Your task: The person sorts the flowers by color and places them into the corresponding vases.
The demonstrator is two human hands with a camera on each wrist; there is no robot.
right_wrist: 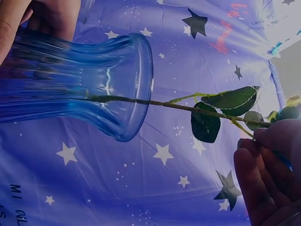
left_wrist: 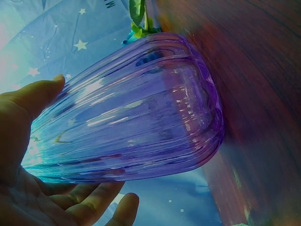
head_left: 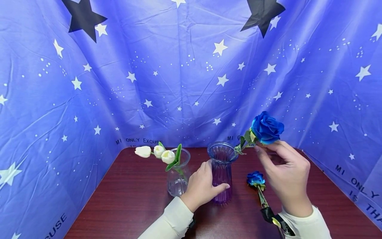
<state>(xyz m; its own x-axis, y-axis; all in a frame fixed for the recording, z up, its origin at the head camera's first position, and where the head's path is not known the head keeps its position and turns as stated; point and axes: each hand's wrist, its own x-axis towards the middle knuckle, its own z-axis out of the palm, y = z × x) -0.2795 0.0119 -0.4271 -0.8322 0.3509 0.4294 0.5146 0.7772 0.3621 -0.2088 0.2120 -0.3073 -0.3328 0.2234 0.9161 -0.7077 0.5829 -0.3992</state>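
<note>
My left hand [head_left: 204, 183] grips a ribbed glass vase [head_left: 222, 181], bluish at its flared mouth and purple at its base. In the left wrist view, the thumb and fingers lie on opposite sides of the vase [left_wrist: 136, 113]. My right hand [head_left: 287, 174] pinches a blue rose [head_left: 266, 128] just below its bloom. In the right wrist view, the rose's stem [right_wrist: 174, 107] passes through the vase's mouth, its lower end inside the neck. Green leaves [right_wrist: 205, 123] on the stem stay outside the rim.
Left of the ribbed vase, white tulips [head_left: 168, 156] lean leftward in a clear glass vase [head_left: 177, 184]. A second blue rose [head_left: 255, 179] lies on the dark red table [head_left: 119, 202], below the right hand. Starry blue cloth [head_left: 185, 83] surrounds the table.
</note>
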